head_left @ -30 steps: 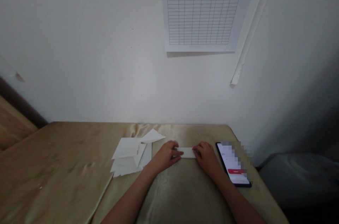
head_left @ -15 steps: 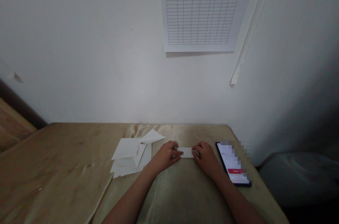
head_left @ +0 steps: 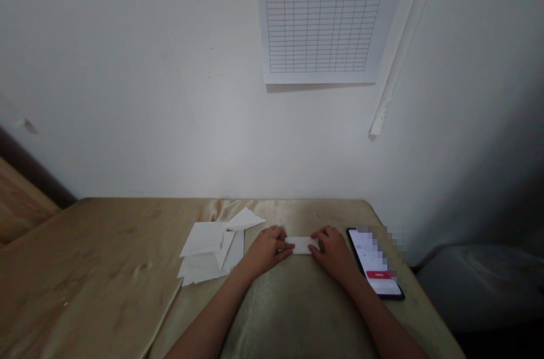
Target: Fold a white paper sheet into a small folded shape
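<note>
A narrow white strip of folded paper [head_left: 301,245] lies flat on the tan cloth-covered table [head_left: 293,308], between my two hands. My left hand [head_left: 270,247] grips its left end, thumb along the near edge and curled fingers at the far edge. At the right end, my right hand [head_left: 331,248] holds the paper the same way, with the thumb tip on it and the fingers bent over the far side. Both ends of the strip are partly hidden by the fingers.
Left of my hands is a loose pile of torn white paper pieces [head_left: 204,266]. A phone [head_left: 376,263] with a lit screen lies to the right, near the table's edge. Behind the table, a printed grid sheet [head_left: 323,30] hangs on the white wall [head_left: 127,93].
My right hand has shifted slightly to the right along the strip, its fingers now a little farther from my left hand. The left hand stays nearly still.
</note>
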Tool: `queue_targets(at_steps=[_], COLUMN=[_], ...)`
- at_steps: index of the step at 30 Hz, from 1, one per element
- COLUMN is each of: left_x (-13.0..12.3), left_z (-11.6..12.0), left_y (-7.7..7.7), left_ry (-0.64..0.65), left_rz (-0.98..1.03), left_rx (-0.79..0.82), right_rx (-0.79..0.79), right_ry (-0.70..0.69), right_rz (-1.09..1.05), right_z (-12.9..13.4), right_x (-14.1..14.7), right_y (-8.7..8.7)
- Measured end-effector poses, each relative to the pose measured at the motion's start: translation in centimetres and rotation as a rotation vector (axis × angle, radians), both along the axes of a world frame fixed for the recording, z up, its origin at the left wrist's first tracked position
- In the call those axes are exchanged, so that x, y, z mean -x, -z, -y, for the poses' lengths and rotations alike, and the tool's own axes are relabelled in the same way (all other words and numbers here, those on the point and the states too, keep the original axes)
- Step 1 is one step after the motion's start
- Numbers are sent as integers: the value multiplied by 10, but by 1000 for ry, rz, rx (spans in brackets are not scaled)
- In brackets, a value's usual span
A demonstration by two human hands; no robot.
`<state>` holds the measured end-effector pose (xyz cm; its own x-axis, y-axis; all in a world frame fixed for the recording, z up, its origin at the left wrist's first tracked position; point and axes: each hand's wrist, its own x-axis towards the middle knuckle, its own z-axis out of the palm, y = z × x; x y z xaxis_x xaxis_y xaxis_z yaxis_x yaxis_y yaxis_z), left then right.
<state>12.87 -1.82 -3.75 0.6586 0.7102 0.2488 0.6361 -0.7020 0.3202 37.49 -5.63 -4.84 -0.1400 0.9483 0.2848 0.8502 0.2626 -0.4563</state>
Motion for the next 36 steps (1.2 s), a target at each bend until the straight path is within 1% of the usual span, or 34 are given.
queue_targets(at_steps=[6, 11, 19, 23, 27, 30, 36], left_x=[0, -1, 0, 0, -2, -2, -3], left_z=[0, 1, 1, 1, 3, 4, 4], left_y=[3, 2, 3, 3, 0, -1, -1], left_ry=[-7, -20, -18, -17, -29, -36, -41], left_rz=[0, -4, -2, 8, 2, 1, 20], left_rx=[-2, 4, -7, -8, 4, 8, 21], right_rx=[35, 37, 25, 10, -20, -10, 26], right_ry=[44, 96, 100, 60, -47, -114, -120], right_rz=[-2, 1, 14, 2, -6, -21, -42], right_z=[-1, 0, -1, -1, 0, 1, 2], right_x=[-6, -6, -7, -5, 0, 3, 3], right_y=[-4, -3, 1, 1, 0, 0, 2])
